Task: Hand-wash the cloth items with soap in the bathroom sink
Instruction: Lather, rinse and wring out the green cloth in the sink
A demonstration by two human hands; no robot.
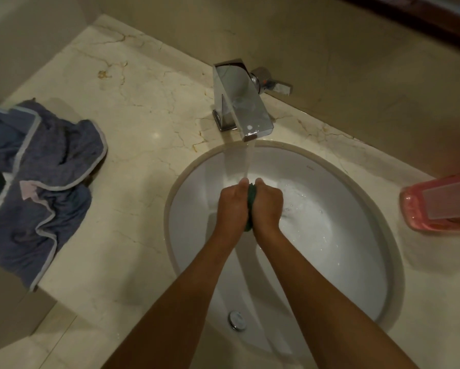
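Observation:
A small dark green cloth is squeezed between my two hands over the white oval sink. My left hand grips it from the left and my right hand grips it from the right, knuckles together. Only a narrow strip of the cloth shows between them. Water runs from the chrome faucet onto my fingertips and the cloth. Foamy water lies in the basin to the right of my hands.
A crumpled blue-grey cloth with pale trim lies on the marble counter at the left, hanging over its edge. A bottle of pink liquid soap lies at the right edge. The sink's overflow fitting sits near the front rim.

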